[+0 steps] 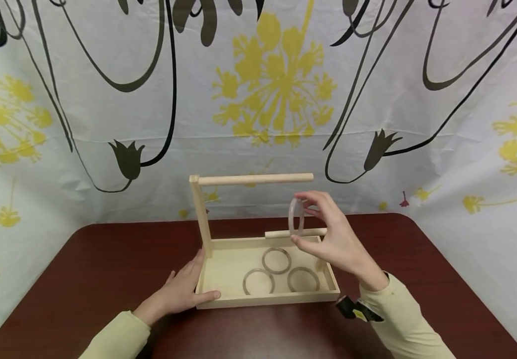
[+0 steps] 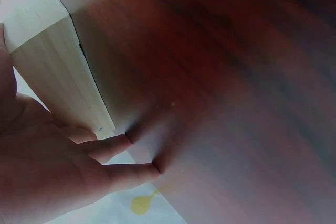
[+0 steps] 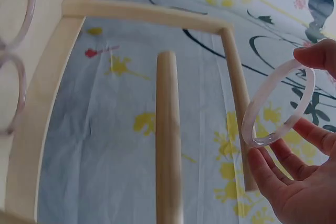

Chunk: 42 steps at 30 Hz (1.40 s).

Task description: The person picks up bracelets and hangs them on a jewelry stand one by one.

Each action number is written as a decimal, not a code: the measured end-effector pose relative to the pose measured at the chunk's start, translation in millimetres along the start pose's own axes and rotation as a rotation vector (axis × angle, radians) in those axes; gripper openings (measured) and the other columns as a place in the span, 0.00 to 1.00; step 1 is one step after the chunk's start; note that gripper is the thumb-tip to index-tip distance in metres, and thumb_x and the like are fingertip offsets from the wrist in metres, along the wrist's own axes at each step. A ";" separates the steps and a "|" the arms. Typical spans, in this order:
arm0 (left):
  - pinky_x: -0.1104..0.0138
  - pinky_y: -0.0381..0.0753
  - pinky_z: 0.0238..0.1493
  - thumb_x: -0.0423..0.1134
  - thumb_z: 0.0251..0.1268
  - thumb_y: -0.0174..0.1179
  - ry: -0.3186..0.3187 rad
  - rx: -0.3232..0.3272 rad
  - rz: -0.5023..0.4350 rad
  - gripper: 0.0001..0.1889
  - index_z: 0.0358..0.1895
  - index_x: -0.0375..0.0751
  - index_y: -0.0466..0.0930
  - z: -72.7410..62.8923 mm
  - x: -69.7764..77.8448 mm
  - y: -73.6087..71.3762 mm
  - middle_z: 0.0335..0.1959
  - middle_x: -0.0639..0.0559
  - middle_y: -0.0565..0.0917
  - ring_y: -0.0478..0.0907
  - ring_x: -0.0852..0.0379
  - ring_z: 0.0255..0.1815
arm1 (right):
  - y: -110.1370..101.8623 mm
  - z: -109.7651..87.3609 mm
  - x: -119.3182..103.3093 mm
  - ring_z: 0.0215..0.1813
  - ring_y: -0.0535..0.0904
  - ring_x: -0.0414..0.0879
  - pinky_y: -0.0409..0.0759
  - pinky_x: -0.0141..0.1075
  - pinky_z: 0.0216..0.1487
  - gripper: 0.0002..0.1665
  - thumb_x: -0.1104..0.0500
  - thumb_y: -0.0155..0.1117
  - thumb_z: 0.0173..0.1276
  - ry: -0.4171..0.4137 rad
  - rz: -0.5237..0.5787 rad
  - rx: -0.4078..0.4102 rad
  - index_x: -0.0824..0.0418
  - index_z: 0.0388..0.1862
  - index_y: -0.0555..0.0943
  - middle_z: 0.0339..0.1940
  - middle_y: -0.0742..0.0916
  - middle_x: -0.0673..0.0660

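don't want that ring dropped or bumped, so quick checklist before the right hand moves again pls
1. Right hand pinches the ring between thumb and fingers: ok.
2. Left hand rests against the tray at its left end: ok.
3. Upper rod has a bare free end: ok.
4. Lower rod has a bare free end: ok.
5. Ring lined up on a rod's end: not ok; neither end shows inside its opening.
6. Ring's exact gap from the rods: cannot tell.

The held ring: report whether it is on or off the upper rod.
Off. In the head view, the ring is wholly below the upper rod, with a visible gap between, pinched in the right hand.
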<state>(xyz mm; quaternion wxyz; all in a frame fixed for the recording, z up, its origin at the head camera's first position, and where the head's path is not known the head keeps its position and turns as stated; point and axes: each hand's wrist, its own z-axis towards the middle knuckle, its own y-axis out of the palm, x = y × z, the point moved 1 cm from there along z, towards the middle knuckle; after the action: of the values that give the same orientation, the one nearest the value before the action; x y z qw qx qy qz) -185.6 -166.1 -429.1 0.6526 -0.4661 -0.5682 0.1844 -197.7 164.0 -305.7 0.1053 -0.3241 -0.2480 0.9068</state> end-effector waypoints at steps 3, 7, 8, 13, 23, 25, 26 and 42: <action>0.27 0.48 0.57 0.62 0.59 0.63 -0.005 -0.006 -0.012 0.58 0.77 0.32 0.35 0.0 0.9 0.3 0.76 0.35 0.47 0.52 0.35 0.73 | -9.2 0.6 3.9 0.59 0.72 0.52 0.73 0.43 0.58 0.43 0.69 0.77 0.48 0.006 -0.056 0.003 0.63 0.65 0.70 0.59 0.75 0.55; 0.27 0.48 0.57 0.63 0.58 0.63 -0.006 -0.003 -0.023 0.58 0.77 0.32 0.36 -0.4 1.5 1.1 0.76 0.35 0.47 0.52 0.35 0.73 | -18.2 1.4 8.4 0.57 0.73 0.50 0.74 0.46 0.57 0.43 0.65 0.78 0.50 0.049 -0.111 0.006 0.59 0.66 0.70 0.59 0.74 0.54; 0.27 0.47 0.57 0.63 0.58 0.63 -0.008 -0.002 -0.027 0.58 0.77 0.32 0.36 -0.3 1.2 1.4 0.76 0.35 0.47 0.52 0.35 0.73 | -19.6 1.9 9.5 0.57 0.73 0.50 0.74 0.46 0.57 0.43 0.65 0.78 0.50 0.058 -0.117 0.010 0.59 0.66 0.70 0.59 0.74 0.54; 0.27 0.44 0.58 0.63 0.58 0.63 -0.026 -0.007 -0.046 0.59 0.77 0.33 0.35 0.1 0.2 2.6 0.76 0.36 0.46 0.51 0.34 0.73 | -23.9 6.9 4.2 0.56 0.74 0.55 0.74 0.49 0.57 0.42 0.68 0.77 0.50 0.071 -0.146 0.047 0.65 0.65 0.69 0.58 0.75 0.61; 0.26 0.43 0.57 0.60 0.59 0.64 -0.014 -0.022 -0.078 0.58 0.76 0.31 0.33 -1.1 3.6 1.1 0.76 0.33 0.45 0.50 0.29 0.71 | -35.4 15.7 21.6 0.59 0.72 0.55 0.72 0.50 0.58 0.45 0.70 0.77 0.49 0.061 -0.167 0.088 0.65 0.67 0.68 0.60 0.74 0.60; 0.27 0.42 0.58 0.59 0.60 0.64 -0.019 -0.022 -0.080 0.58 0.76 0.31 0.33 -1.3 3.4 -0.1 0.76 0.33 0.45 0.50 0.29 0.71 | -37.4 17.3 27.0 0.59 0.72 0.54 0.72 0.50 0.58 0.45 0.69 0.77 0.50 0.051 -0.180 0.085 0.63 0.67 0.69 0.60 0.75 0.59; 0.27 0.42 0.58 0.59 0.59 0.64 -0.021 -0.022 -0.078 0.58 0.76 0.31 0.33 -1.4 3.2 -0.4 0.76 0.33 0.45 0.50 0.29 0.71 | -38.2 18.0 29.1 0.59 0.72 0.54 0.72 0.50 0.58 0.44 0.68 0.77 0.50 0.044 -0.191 0.081 0.63 0.67 0.69 0.60 0.75 0.59; 0.27 0.41 0.58 0.59 0.61 0.63 -0.027 -0.033 -0.088 0.58 0.77 0.32 0.32 -1.3 -0.3 1.1 0.77 0.35 0.44 0.49 0.28 0.71 | -29.7 40.0 47.0 0.55 0.72 0.53 0.70 0.52 0.56 0.42 0.59 0.74 0.57 0.031 -0.263 0.003 0.53 0.70 0.70 0.59 0.74 0.58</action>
<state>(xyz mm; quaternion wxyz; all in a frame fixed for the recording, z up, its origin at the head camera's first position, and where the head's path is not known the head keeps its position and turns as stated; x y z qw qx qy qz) -184.2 -166.3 -430.1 0.6447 -0.4487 -0.5998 0.1525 -258.4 190.6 -288.9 0.2276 -0.3024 -0.2856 0.8804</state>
